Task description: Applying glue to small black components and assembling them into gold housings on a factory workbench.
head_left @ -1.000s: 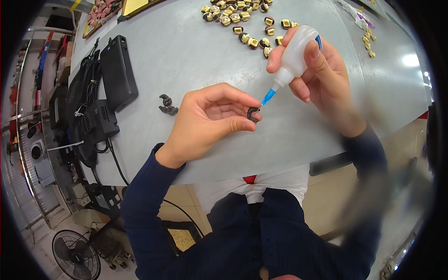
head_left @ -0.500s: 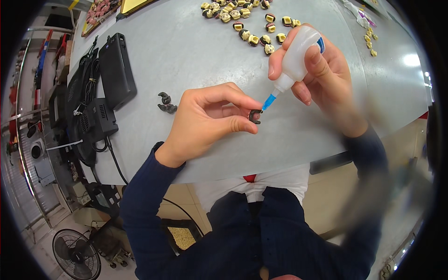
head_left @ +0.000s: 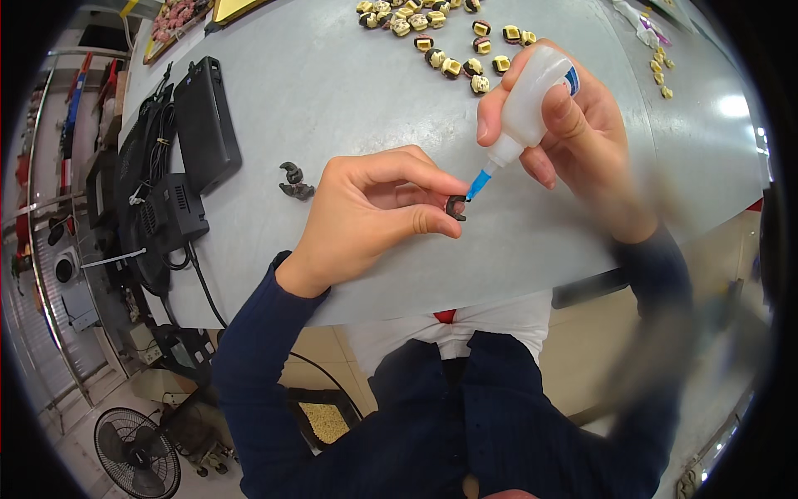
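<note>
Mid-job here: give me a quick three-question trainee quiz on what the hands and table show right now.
1. True or false: the right hand holds a white squeeze bottle with its blue nozzle aimed at the small dark ring-shaped part.
2. Which hand pinches that part? A) the left hand B) the right hand C) neither
3. Fill in: two more dark parts lie on the grey table, to the ____ of the left hand.

Key: 1 true; 2 A; 3 left.
</note>
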A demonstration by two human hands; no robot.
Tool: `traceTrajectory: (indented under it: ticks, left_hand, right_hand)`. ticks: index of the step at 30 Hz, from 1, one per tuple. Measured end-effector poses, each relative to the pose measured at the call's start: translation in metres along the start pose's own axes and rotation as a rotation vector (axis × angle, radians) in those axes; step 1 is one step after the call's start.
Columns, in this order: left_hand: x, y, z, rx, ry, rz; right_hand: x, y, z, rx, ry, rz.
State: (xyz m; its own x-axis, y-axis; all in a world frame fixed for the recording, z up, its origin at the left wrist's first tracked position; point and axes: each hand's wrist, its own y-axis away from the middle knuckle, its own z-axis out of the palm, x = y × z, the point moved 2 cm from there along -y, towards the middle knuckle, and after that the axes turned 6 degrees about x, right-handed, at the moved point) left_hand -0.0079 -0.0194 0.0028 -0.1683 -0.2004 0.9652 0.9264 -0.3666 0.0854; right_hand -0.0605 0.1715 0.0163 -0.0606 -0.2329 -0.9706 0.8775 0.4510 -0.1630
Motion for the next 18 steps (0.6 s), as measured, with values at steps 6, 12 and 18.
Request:
traceTrajectory:
  ticks: [6,12,18]
  left_hand:
    - [0.0029,0.0,0.0034,0.055,0.016,-0.08]
    - [0.0031,-0.0007,0.0011,-0.017,-0.012,-0.003]
    - [0.0025,-0.0003,0.001,-0.014,-0.019,0.002]
  right_hand:
    - [-0.0016,-0.0002,-0.0013,0.007,0.017,0.0]
    - [-0.0015,-0.0001,-0.0022,-0.003,0.0,0.01]
    - [-0.0035,0.0012,-0.0035,-0.011,0.018,0.018]
